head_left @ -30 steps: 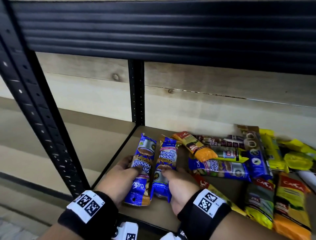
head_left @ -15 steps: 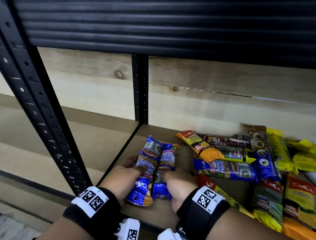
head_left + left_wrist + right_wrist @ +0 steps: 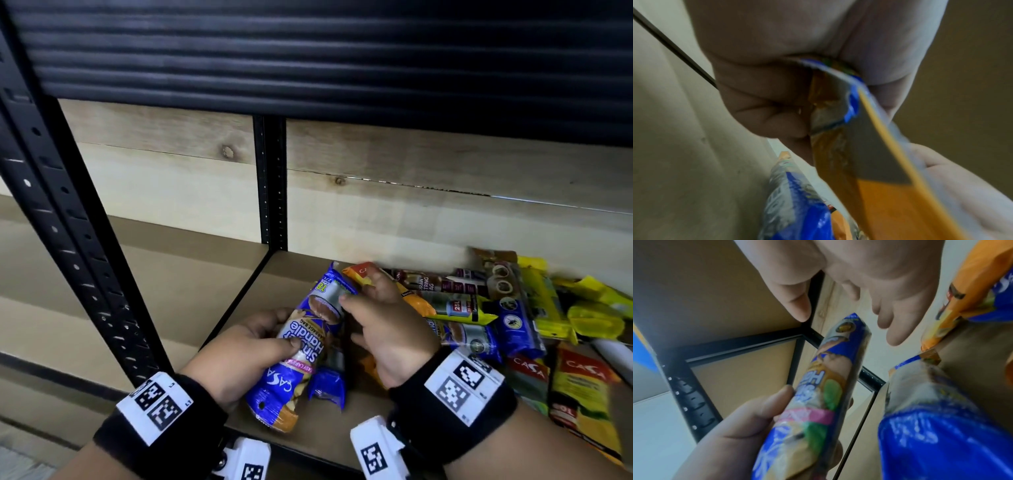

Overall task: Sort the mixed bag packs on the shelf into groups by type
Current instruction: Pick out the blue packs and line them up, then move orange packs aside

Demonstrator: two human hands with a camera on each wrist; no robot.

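Shelf [image 3: 308, 270]: brown board in a black metal frame, pale wood planks behind it, a ribbed black deck above. I stand at its front left corner.

Pile [image 3: 513, 308]: mixed bag packs spread over the right part of the shelf, overlapping one another. Orange pack [image 3: 416, 303] nearest the back, dark pack [image 3: 442, 282] just behind it, yellow packs [image 3: 589, 308] toward the right edge, further blue ones among them.

Blue pack [image 3: 301, 346], "Singlet Handle" print: lifted off the board near the front left corner, tilted, its top end pointing to the back. My left hand [image 3: 239, 356] grips its lower half, thumb across the front and fingers curled round behind; the left wrist view shows those fingers closed on the wrapper.

Second blue pack [image 3: 327, 385]: lying on the shelf just beside and partly under the first, only its lower end in sight between my hands.

My right hand [image 3: 383, 329]: spread wide and holding nothing, fingers straight and relaxed. It sits beside the top end of the lifted pack, above the left edge of the pile; whether the thumb touches the wrapper I cannot tell.
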